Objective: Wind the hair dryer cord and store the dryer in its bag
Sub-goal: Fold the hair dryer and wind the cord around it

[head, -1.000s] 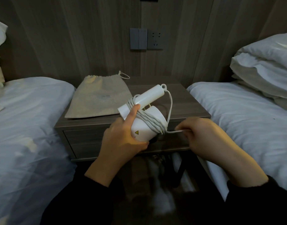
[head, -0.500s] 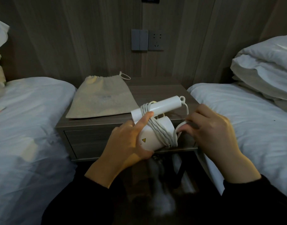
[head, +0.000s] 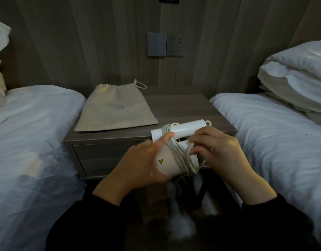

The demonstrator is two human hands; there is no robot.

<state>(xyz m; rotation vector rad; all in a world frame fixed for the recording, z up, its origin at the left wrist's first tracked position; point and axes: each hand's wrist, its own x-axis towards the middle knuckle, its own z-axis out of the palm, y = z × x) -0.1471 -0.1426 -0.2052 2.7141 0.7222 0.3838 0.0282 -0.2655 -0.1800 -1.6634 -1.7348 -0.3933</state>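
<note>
A white folded hair dryer (head: 167, 163) is held in front of the nightstand, its handle (head: 185, 128) lying across the top. My left hand (head: 141, 164) grips the barrel, thumb pressed on the coils of white cord (head: 179, 153) wrapped around it. My right hand (head: 217, 151) pinches the cord's loose end against the dryer's right side. The plug is hidden. A beige drawstring bag (head: 116, 110) lies flat on the nightstand, mouth toward the wall.
The grey wooden nightstand (head: 183, 107) with a drawer stands between two white beds (head: 29, 138) (head: 275, 134). Pillows (head: 297, 73) are stacked at the right. A switch and socket (head: 165, 44) sit on the wall panel behind.
The dryer has dropped lower and turned more level. My right hand has moved in from pulling the cord out to the right and now presses the cord end against the dryer.
</note>
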